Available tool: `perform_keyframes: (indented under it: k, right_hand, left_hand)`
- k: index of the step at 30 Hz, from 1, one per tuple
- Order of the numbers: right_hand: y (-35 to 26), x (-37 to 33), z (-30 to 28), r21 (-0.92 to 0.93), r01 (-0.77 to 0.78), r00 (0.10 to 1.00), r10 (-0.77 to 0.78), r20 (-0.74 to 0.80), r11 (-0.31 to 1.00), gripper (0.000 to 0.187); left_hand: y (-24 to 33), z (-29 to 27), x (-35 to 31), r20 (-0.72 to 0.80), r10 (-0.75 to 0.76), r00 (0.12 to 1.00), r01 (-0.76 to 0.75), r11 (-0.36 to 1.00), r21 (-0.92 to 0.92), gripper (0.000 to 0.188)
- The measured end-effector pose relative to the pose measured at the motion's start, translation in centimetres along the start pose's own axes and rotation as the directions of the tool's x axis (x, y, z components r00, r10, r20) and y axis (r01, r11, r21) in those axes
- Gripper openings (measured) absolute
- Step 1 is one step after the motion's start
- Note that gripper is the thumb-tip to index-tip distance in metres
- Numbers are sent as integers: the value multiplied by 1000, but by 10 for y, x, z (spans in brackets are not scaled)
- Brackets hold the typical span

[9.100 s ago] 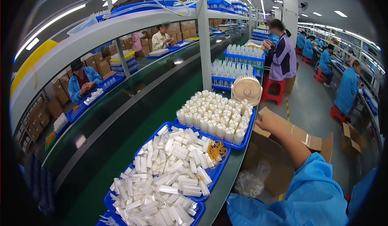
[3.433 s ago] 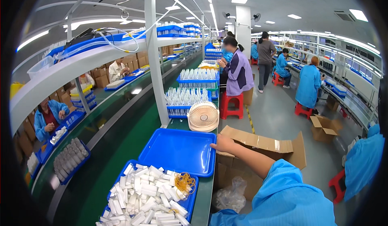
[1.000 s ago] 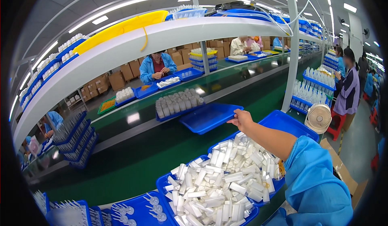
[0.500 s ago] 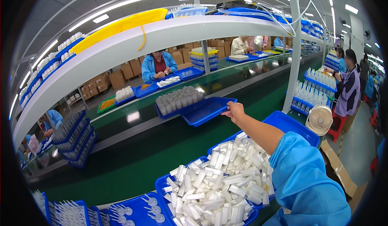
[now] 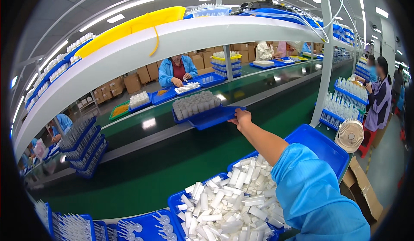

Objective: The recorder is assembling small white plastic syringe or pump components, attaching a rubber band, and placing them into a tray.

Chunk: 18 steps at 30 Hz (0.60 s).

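Observation:
My right hand (image 5: 241,119) is closed on the right-hand edge of an empty blue tray (image 5: 212,118), reached out across the green conveyor belt. The tray looks tilted, and its left end meets or overlaps a blue tray (image 5: 177,118) packed with upright whitish translucent cylinders (image 5: 196,104). Whether the two trays touch cannot be made out. Below my outstretched arm, blue trays (image 5: 173,201) hold a big heap of loose white plastic pieces (image 5: 233,198). My left hand is out of view.
Another blue tray (image 5: 317,148) lies right of the heap, near a small round fan (image 5: 349,135). Trays of clear stemmed parts (image 5: 161,223) sit at lower left. Tray stacks (image 5: 85,148) stand left on the belt. A white overhead shelf (image 5: 172,36) crosses above. A co-worker (image 5: 177,72) sits opposite.
My right hand has moved the empty tray a little left, toward the tray of cylinders, and the tray appears flatter to view. The whole view has shifted slightly.

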State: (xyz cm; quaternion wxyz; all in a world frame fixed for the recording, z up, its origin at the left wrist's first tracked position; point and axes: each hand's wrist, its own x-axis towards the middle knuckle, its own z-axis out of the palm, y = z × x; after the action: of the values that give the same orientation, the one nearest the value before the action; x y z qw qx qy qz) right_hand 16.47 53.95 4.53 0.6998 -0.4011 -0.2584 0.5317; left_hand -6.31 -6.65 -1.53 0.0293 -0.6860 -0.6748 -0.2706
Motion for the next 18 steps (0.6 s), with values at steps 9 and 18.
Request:
perform_keyframes:
  k: [9, 18]
  right_hand:
    - [7, 25, 11, 6, 4, 1000, -4, 17, 1000, 21]
    - [-106, -22, -82, -193, 53, 997, -41, 64, 980, 22]
  left_hand:
    - [1, -1, 7, 42, -54, 998, 56, 997, -44, 31]
    - [-1, -2, 6, 12, 51, 999, -51, 999, 12, 25]
